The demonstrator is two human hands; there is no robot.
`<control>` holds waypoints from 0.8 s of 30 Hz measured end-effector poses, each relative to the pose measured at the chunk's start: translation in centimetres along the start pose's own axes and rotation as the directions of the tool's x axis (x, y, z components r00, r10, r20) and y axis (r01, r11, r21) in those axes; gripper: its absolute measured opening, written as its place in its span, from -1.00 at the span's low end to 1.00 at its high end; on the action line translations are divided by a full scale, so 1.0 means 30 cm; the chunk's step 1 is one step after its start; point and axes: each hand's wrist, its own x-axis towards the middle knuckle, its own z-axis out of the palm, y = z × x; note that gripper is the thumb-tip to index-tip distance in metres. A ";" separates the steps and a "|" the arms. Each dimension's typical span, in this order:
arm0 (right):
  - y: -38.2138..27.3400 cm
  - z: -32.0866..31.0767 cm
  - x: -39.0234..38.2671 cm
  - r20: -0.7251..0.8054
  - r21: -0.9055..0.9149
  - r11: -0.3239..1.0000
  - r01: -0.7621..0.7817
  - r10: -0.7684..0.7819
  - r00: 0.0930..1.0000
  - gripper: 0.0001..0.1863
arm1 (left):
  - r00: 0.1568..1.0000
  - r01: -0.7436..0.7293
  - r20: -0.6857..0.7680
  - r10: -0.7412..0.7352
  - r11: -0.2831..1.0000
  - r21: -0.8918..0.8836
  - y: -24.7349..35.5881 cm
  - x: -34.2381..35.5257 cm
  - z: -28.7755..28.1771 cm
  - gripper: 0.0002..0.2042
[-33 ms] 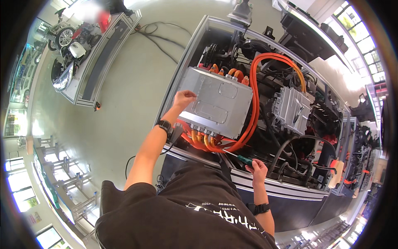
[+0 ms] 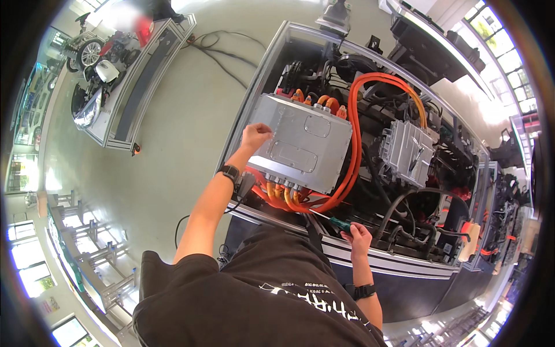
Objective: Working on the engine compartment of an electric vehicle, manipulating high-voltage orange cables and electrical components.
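Note:
My left hand (image 2: 256, 137) is over the left part of a silver metal box (image 2: 295, 130), thumb and fingers pinched together. Whatever the pinch may hold is too small to make out. Lower right, my right hand (image 2: 357, 237) grips a screwdriver by its dark green handle (image 2: 340, 223). The shaft points up and left, its tip end close to the thick orange cables (image 2: 329, 203). Orange cable connectors (image 2: 283, 186) line the near side of the box, and others sit along its far side. Two outlined cover plates (image 2: 293, 156) show on its top.
An aluminium-framed stand (image 2: 370, 265) carries the box and a smaller ribbed silver unit (image 2: 408, 153) among dark hoses. Another bench (image 2: 141, 92) with motorcycle parts stands far left. Black cables (image 2: 222, 55) lie on the floor between. A person is partly visible at the far bench.

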 end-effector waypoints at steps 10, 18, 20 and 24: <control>-0.026 0.024 -0.021 -0.028 0.009 1.000 -0.021 0.021 0.999 -0.77 | 0.988 -0.044 -0.124 0.090 0.941 0.336 0.008 0.127 0.064 -0.90; -0.021 0.024 -0.015 -0.021 -0.008 0.999 -0.032 0.032 0.999 -0.73 | 0.987 -0.034 -0.137 0.080 0.951 0.308 -0.023 0.138 0.085 -0.90; -0.024 0.023 -0.016 -0.017 0.000 0.999 -0.035 0.034 0.999 -0.73 | 0.987 -0.039 -0.138 0.087 0.946 0.321 -0.027 0.138 0.091 -0.90; -0.023 0.021 -0.019 -0.016 0.016 0.999 -0.041 0.041 0.999 -0.73 | 0.988 -0.031 -0.134 0.077 0.949 0.314 -0.033 0.139 0.104 -0.90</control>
